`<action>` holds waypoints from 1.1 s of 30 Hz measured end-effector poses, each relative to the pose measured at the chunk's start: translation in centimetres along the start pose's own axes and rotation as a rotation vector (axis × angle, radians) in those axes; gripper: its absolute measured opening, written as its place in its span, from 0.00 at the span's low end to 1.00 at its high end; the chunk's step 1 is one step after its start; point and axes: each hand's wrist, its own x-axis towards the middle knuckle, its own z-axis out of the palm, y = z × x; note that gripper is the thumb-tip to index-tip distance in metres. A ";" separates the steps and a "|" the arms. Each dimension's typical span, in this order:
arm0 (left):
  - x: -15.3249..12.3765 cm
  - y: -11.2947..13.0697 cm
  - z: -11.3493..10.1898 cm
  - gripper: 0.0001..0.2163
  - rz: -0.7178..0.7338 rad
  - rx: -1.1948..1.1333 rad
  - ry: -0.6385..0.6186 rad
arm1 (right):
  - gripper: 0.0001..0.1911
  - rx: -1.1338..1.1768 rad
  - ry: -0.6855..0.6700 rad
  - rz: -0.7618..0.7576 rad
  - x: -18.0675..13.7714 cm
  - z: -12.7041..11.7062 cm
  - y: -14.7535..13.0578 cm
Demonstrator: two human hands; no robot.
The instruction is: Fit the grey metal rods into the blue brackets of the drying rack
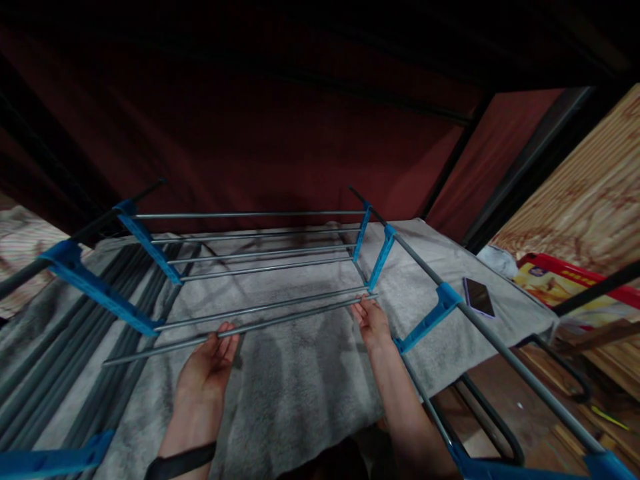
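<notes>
A loose grey metal tube (pixel 285 319) lies across both my hands, slightly tilted, its left end lower in the view. My left hand (pixel 207 363), palm turned up, grips it left of its middle. Near the tube's right end, my right hand (pixel 369 319) pinches it close to a blue plastic bracket (pixel 381 260). Just beyond, a fitted crossbar (pixel 260 309) runs parallel from a left blue bracket (pixel 103 290) to the right side. More crossbars (pixel 265 270) span the rack's far part. Another blue bracket (pixel 429 321) on the right side rail (pixel 423 260) carries no crossbar that I can see.
Bundles of grey tubes (pixel 65 340) lie at the left on a grey blanket (pixel 300 380). A phone (pixel 479 297) rests to the right of the rack. Dark red panels (pixel 280 147) close off the back. A red and yellow package (pixel 575 283) stands at far right.
</notes>
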 end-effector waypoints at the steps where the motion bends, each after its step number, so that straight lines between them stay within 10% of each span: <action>1: 0.0 0.0 0.1 0.12 0.013 -0.009 -0.012 | 0.09 -0.011 -0.005 0.006 0.0 0.0 0.0; 26: -2.9 -5.9 0.9 0.06 -0.041 -0.029 -0.291 | 0.08 -0.091 -0.131 0.258 -2.2 0.5 4.8; 33: -2.0 -3.9 0.3 0.03 0.101 -0.057 -0.216 | 0.09 -0.075 -0.115 0.272 -2.0 0.8 4.6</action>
